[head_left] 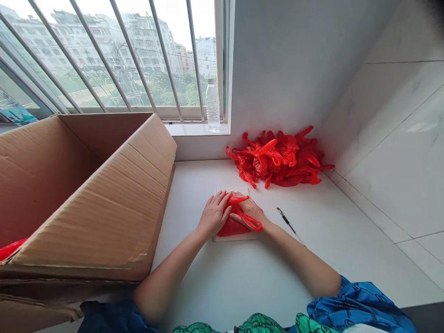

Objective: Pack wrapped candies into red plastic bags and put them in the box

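A red plastic bag point(229, 227) lies on a white flat piece point(239, 237), perhaps a board or pad, on the white tabletop. My left hand point(214, 214) rests on the bag's left side with its fingers stretched out and its thumb over the red plastic. From the right, my right hand point(255, 212) lies flat against the bag, fingers extended. Loose handle loops of the bag rise between the hands, and one droops across the right hand near the wrist. Some of the right fingers are hidden behind the red plastic.
A heap of crumpled red plastic bags point(280, 159) sits against the back wall. Right of my hands lies a black pen point(286, 219). A large open cardboard box point(114, 203) stands at left, with red plastic inside. On the windowsill is a clear bottle point(212, 106).
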`<state>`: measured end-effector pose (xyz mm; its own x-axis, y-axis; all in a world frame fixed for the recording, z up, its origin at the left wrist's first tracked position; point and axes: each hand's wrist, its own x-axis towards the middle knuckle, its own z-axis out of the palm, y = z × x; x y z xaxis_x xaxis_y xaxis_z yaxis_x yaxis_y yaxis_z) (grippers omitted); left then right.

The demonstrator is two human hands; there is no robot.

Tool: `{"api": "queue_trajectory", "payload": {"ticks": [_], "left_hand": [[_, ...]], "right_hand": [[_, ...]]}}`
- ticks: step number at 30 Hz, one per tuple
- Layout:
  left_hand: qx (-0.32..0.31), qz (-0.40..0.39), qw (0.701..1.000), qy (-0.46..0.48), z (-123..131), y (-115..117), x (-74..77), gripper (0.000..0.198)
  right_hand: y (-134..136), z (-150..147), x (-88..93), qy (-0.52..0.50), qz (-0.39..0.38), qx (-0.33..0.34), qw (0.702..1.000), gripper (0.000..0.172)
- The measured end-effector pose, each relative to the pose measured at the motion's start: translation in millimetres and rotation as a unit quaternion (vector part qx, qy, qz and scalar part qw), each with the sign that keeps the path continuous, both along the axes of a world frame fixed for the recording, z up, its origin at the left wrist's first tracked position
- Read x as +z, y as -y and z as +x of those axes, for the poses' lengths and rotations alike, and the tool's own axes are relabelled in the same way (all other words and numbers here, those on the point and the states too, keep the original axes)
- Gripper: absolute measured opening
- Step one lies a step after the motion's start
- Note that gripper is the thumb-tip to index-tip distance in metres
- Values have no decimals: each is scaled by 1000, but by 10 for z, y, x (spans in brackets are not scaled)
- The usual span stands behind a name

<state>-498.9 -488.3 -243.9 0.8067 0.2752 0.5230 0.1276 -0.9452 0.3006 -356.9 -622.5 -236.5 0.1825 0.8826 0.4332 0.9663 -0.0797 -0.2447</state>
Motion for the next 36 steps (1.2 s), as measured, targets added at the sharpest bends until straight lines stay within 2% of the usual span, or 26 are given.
{"api": "queue_trajectory", "payload": {"ticks": [4, 11, 22, 26, 28, 31, 34, 36], "left_hand": [[2, -11, 999, -51, 49, -49, -130, 53], [-3, -20, 999, -40, 82, -45, -234, 54], [-7, -39, 999, -15, 71, -4, -233, 50], [-36, -116, 990, 68, 51, 17, -192, 42], [-53, -158, 980, 105, 16, 29, -151, 34], [-54, -183, 973, 132, -89, 55, -76, 22], [-33, -208, 966, 152, -261, 109, 38, 22], [-31, -241, 958, 153, -403, 183, 172, 24]], "right_hand": [[1, 8, -91, 33, -13, -22, 999, 67], [-7, 35, -167, 64, -33, -26, 997, 73], [-13, 11, -179, 65, -32, -32, 997, 68], [-15, 3, -168, 51, -37, -29, 998, 65], [5, 3, -136, 39, -35, -19, 998, 66], [75, -9, -14, -22, 12, 11, 1000, 64], [181, -81, 202, -128, 71, 49, 988, 35], [255, -184, 374, -187, 87, 72, 976, 21]]}}
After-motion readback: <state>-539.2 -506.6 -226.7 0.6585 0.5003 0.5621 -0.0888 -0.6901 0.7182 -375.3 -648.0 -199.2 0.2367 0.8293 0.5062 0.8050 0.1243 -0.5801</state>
